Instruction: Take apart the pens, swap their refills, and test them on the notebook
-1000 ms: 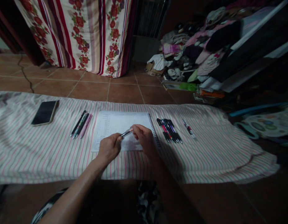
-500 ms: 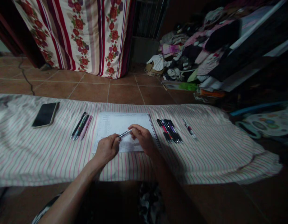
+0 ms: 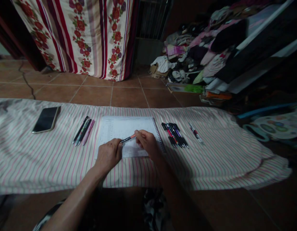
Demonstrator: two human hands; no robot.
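Between my hands, over the page, is a dark pen [image 3: 127, 139] with an orange-red part towards its right end. My left hand [image 3: 109, 153] is closed on the pen's left end. The fingers of my right hand [image 3: 146, 141] pinch its right end. Beneath them lies a spiral notebook [image 3: 126, 125], open to a page with faint writing, its coil along the right side. To the left several pens [image 3: 83, 131] lie side by side, one of them pink. Right of the notebook is a cluster of several dark pens [image 3: 174, 134], and a single white patterned pen [image 3: 196, 132] lies farther right.
A striped cloth [image 3: 223, 154] covers the low surface. At its left lies a phone [image 3: 46, 119]. Beyond are a tiled floor [image 3: 129, 96], a floral curtain [image 3: 95, 41] and a heap of clothes [image 3: 194, 51]. A pale plastic item with coloured ovals [image 3: 275, 126] stands at right.
The pen has turned in my fingers, so an orange-red part now shows near my right hand. Both hands stay almost in place, the left slightly farther left.
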